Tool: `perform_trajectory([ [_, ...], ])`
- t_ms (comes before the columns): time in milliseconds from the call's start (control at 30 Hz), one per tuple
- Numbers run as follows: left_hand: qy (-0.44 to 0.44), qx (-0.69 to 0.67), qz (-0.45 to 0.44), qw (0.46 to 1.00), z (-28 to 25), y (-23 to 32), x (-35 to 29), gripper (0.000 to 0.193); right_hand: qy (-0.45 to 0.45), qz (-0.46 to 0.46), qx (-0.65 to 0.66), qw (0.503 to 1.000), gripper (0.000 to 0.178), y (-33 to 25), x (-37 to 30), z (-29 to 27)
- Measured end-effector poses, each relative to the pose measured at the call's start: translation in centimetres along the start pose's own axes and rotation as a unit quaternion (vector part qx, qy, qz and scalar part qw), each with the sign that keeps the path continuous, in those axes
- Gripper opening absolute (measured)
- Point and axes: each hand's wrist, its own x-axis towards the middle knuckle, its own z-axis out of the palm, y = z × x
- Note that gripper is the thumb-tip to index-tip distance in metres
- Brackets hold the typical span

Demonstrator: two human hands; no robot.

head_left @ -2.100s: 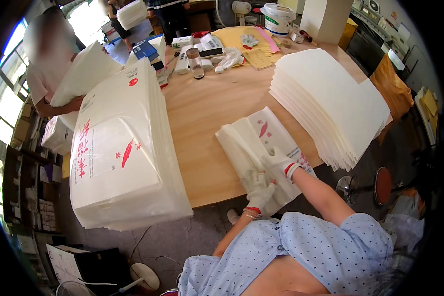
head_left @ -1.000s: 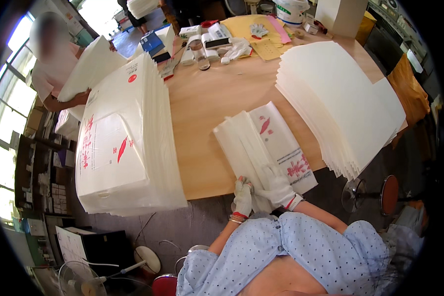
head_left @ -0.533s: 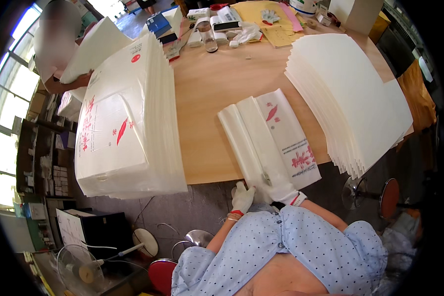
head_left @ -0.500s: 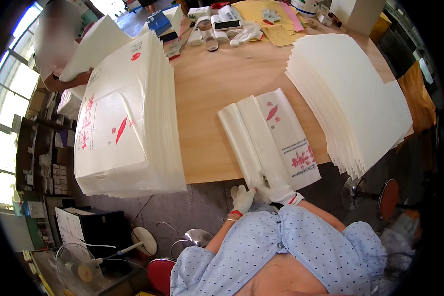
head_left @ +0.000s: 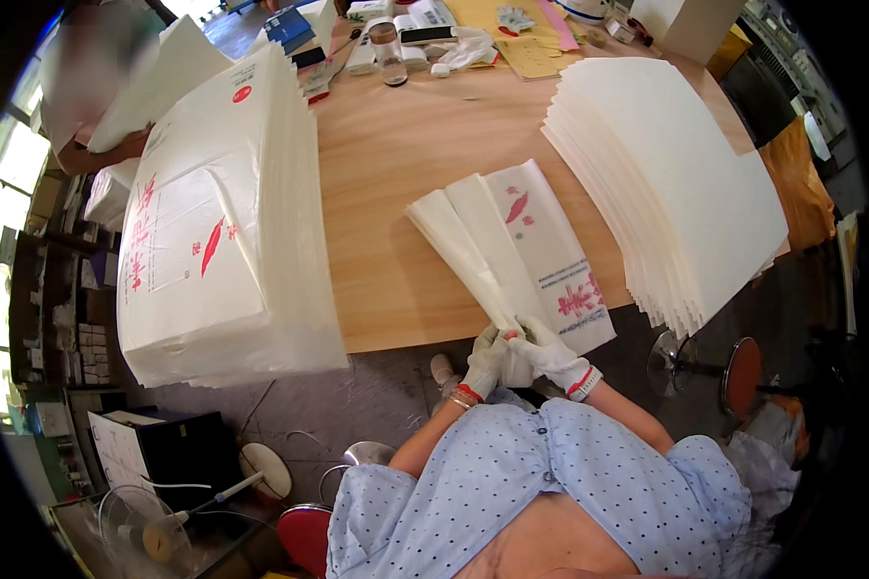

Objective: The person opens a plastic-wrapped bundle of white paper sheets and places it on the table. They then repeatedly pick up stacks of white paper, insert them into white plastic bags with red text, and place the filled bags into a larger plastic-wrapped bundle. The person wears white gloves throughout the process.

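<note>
Both forearms come up from the near side and slant inward, so the gloved hands meet at the surface's near edge. The left hand (head_left: 486,361) has bent fingers and pinches the near end of the bags (head_left: 536,256); the right hand (head_left: 548,355) reaches in from the right, thumb and fingers closed on the same end. Their fingertips almost touch, and the plastic narrows there.

The bags lie on the surface (head_left: 377,193), near ends over its edge, partly folded along the left. Their right part carries a red feather-shaped mark at the far end and large red characters nearer, with fine dark lines of print, too small to read, beside them.

To the left stands a thick stack (head_left: 203,241) in clear wrap, printed with large red characters, another red feather and a round red mark at its far end. To the right lie fanned white sheets (head_left: 671,183), plain on top. Farther off stand a jar (head_left: 387,58) and a phone (head_left: 428,36).
</note>
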Motion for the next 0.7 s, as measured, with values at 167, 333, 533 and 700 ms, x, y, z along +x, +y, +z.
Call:
perform_trajectory([
  [167,-0.070,-0.047,-0.003,0.996,-0.8,-0.8,0.3,0.031,0.010,-0.027,-0.056,0.998,0.047,3.2,1.7,-0.8],
  [333,0.025,0.248,0.097,0.964,-2.9,0.3,-1.8,0.036,0.115,-0.019,-0.199,0.973,0.021,6.4,2.9,-2.8],
  [533,0.041,-0.077,-0.029,0.996,-6.6,-0.6,-1.6,0.013,0.130,0.013,0.038,0.991,0.014,6.6,2.7,-3.8],
  [700,-0.005,-0.054,0.015,0.998,-9.2,-4.4,1.2,0.025,0.112,-0.018,0.031,0.993,0.010,8.3,3.1,-5.0],
])
